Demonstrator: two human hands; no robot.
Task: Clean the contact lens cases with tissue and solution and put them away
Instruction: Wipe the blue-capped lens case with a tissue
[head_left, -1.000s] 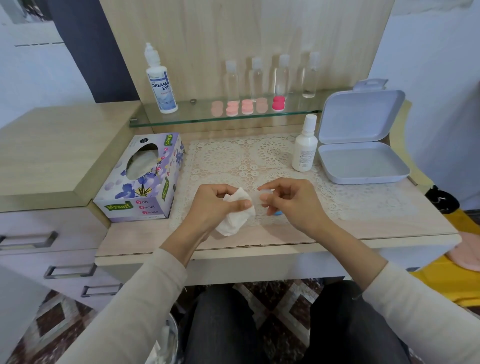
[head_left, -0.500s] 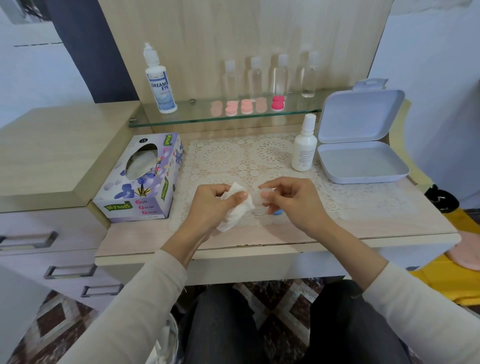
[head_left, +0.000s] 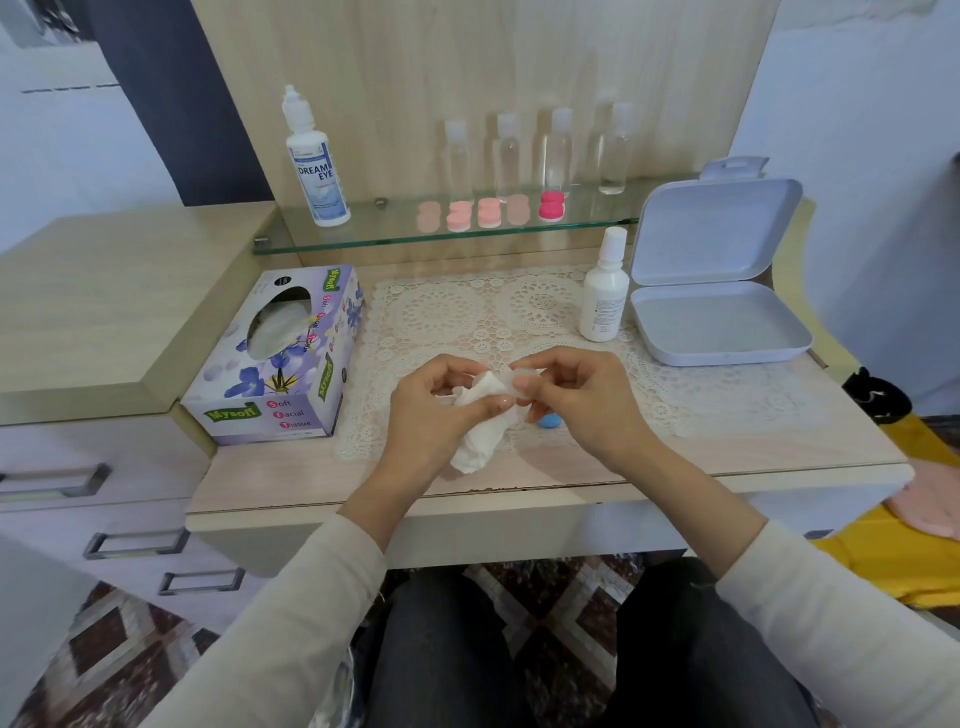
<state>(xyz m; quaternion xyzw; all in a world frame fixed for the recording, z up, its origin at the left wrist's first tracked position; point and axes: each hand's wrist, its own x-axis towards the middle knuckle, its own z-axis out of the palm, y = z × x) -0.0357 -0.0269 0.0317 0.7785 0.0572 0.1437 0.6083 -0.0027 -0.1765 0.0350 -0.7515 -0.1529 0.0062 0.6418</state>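
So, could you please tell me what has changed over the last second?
The left hand has nudged its tissue slightly rightward, closer against the clear case piece pinched by the right hand. Nothing was picked up or let go. The blue cap, tissue box, white bottle and open grey box stayed put.

A crumpled white tissue is held in the left hand, and its upper end touches a small translucent lens case that the right hand pinches. A blue cap lies on the lace mat just below, partly hidden. Five pink cases stand in a row on the glass shelf. The white solution bottle stands upright and capped, just beside the open grey box.
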